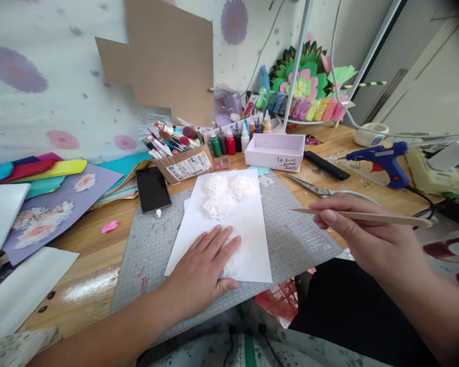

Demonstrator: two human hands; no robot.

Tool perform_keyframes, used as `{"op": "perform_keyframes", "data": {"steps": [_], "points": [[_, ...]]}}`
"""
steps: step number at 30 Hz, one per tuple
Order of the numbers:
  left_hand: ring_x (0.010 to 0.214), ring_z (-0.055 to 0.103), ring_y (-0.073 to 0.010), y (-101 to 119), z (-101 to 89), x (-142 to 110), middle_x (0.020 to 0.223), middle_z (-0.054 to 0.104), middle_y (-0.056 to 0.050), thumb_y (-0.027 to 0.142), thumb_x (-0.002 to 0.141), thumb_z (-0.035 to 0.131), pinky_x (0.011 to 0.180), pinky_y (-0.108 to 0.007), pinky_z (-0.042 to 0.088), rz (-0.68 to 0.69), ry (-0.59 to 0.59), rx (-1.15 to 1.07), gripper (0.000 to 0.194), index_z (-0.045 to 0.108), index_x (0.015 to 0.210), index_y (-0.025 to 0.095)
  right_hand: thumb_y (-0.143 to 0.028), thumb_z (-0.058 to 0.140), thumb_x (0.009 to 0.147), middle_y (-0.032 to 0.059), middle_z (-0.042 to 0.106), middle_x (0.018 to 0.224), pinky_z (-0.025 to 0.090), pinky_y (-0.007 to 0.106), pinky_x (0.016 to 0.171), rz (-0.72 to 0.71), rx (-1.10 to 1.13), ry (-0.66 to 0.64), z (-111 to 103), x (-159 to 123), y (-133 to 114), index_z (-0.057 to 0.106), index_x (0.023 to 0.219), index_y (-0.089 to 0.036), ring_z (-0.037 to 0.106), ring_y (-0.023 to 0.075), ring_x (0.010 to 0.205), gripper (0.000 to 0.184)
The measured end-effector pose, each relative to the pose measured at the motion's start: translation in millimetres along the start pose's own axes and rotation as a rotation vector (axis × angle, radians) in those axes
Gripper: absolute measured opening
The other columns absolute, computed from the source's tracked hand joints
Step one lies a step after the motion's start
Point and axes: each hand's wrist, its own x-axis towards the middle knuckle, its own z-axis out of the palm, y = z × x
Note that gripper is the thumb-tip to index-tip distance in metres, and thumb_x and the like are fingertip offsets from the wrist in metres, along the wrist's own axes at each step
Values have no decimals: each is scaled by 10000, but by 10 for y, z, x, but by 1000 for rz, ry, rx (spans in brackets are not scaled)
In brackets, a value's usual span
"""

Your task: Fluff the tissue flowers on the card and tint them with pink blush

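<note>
My left hand (204,267) lies flat on a white sheet of paper (183,239), fingers stretched out, over its lower part. Raised white paper flowers (219,199) sit on the upper part of that sheet, with a faintly pink one (241,187) beside them. More white fluffy material (235,265) shows partly next to my left thumb. In my right hand (363,234), held in the air right of the sheet, is a thin pointed wooden stick (361,216), its tip toward the paper. Under the sheet spreads a grey cutting mat (141,270).
Scissors (309,186), a black bar-shaped object (326,165) and a blue glue gun (386,160) lie at the right. Behind stand a white box (274,159), paint bottles (230,142) and a brush box (187,167). A phone (153,189) and purple flower sheet (95,183) are left.
</note>
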Motion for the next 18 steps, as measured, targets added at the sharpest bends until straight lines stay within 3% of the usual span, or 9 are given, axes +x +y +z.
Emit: {"op": "perform_keyframes", "data": {"steps": [3,5,6,8,11,14,16,18], "points": [[1366,339,-322,-195,-126,164,1467,399,-178,598,909,352,1084,-536,314,-64,100,-51,703,362,1431,127,-277,613,858,16,690,798,509,245,591,-46,15,-30,41,0,9,700,910,-236,624,125,661,109],[1409,252,-311,-312,-174,356,1521,305,-163,526,938,345,1115,-514,264,-154,201,-57,624,373,1428,139,-294,601,863,26,686,790,510,260,583,-62,18,-28,70,7,12,702,912,-218,627,136,653,135],[1427,201,-312,-352,-174,457,1547,247,-152,508,939,361,1123,-508,246,-190,203,-66,615,354,1439,149,-302,595,866,29,683,783,509,265,579,-60,21,-15,84,9,13,702,912,-212,628,139,650,147],[1439,131,-342,-390,-128,633,1563,193,-151,532,897,446,1127,-537,202,-223,91,-81,678,335,1448,154,-312,588,869,27,674,761,504,269,576,-45,28,24,105,11,12,697,909,-204,626,142,643,159],[1430,180,-337,-384,-23,795,1550,236,-154,507,887,483,1122,-508,226,-220,76,-88,670,348,1442,156,-322,587,864,22,659,729,496,276,584,-18,14,40,111,-4,1,691,901,-196,616,146,640,167],[1427,198,-323,-378,-4,858,1546,257,-139,498,896,471,1129,-465,230,-228,121,-88,645,361,1434,161,-335,576,860,30,651,738,485,286,604,-11,-9,21,90,-26,-10,687,913,-188,602,153,656,192],[1407,265,-288,-396,-63,837,1516,336,-121,488,905,458,1127,-405,252,-238,146,-102,591,412,1402,173,-355,541,869,34,629,724,471,294,638,14,-23,-4,88,-23,-3,678,814,-180,580,154,664,229],[1385,310,-263,-440,-152,734,1491,377,-115,451,927,418,1128,-379,248,-295,197,-119,523,446,1372,177,-372,516,872,24,580,668,456,289,664,165,-9,-98,132,6,24,606,634,-182,542,144,648,317]]}}
